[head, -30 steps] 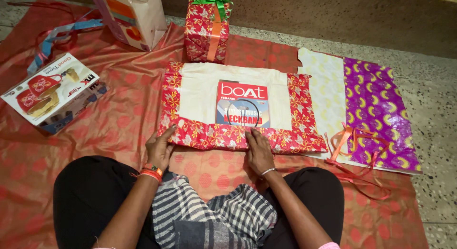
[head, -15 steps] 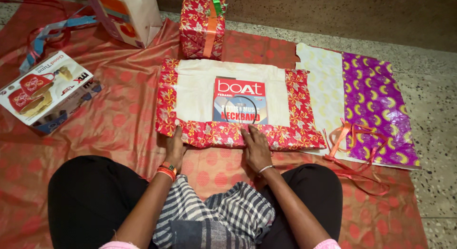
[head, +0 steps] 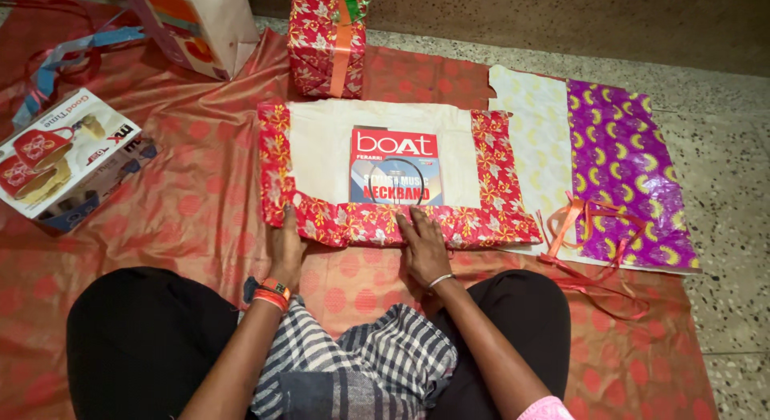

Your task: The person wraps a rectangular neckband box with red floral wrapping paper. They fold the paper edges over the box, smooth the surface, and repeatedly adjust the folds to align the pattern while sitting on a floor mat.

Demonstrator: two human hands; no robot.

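Red floral wrapping paper [head: 377,225] spread flat, near edge folded, small box [head: 395,166] centred

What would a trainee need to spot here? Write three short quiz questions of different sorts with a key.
1. True or false: both hands press on the folded near edge of the red floral wrapping paper.
2. Which lies on the white inner side of that paper? A) flat red and blue box B) a mug C) scissors
3. Fill in: the wrapped gift beyond the paper has a ___ bow.

Key:
1. True: left hand and right hand both rest on the fold.
2. A
3. green
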